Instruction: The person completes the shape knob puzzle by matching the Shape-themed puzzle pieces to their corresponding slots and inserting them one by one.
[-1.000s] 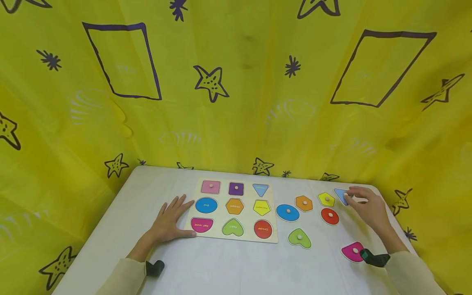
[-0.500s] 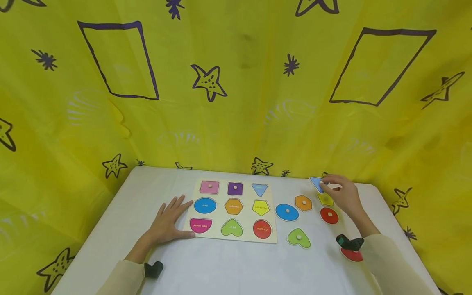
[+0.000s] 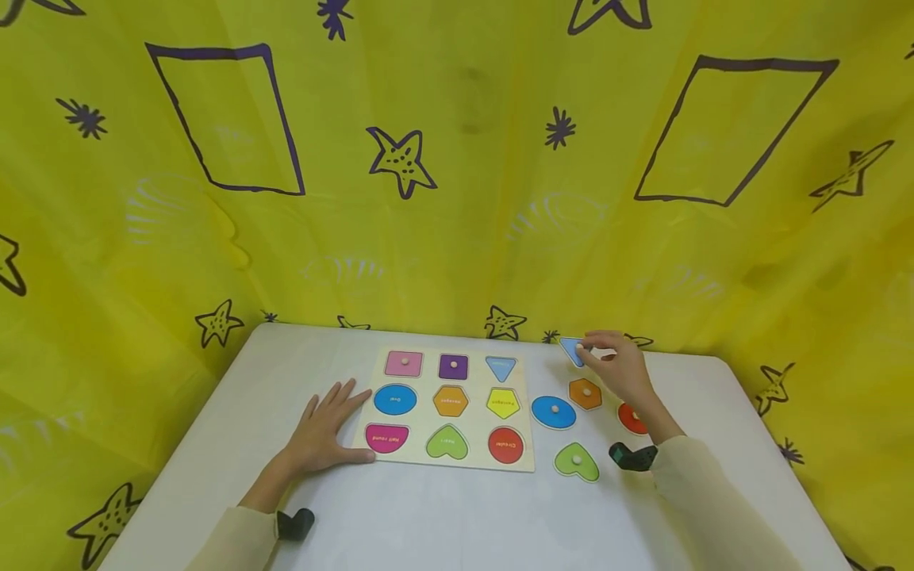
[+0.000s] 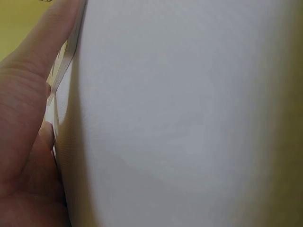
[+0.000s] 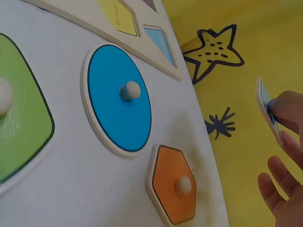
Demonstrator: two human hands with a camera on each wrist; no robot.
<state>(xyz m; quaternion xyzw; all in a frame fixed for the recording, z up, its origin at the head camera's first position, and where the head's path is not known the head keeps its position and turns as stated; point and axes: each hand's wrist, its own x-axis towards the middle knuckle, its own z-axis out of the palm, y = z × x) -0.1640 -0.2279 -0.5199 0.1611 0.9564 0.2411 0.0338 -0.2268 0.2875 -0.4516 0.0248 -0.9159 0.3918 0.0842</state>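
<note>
1. Left hand (image 3: pixel 324 432): flat on the table (image 3: pixel 443 515), fingers straight and spread, holding nothing; fingertips touch the board (image 3: pixel 527 428) edge just to its right.
2. Right hand (image 3: pixel 620 371): raised, fingers pinching the blue triangle (image 3: pixel 570 349) by its knob, clear of the table; orange hexagon (image 3: pixel 585 393) just below it, blue circle (image 3: pixel 553 412) lower left, board further left.

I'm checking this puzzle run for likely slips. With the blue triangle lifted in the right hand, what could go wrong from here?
The right hand pinches the blue triangle by its small knob only, so it might twist or drop. Carrying it toward the board, the sleeve could brush the loose orange hexagon or blue circle.
</note>
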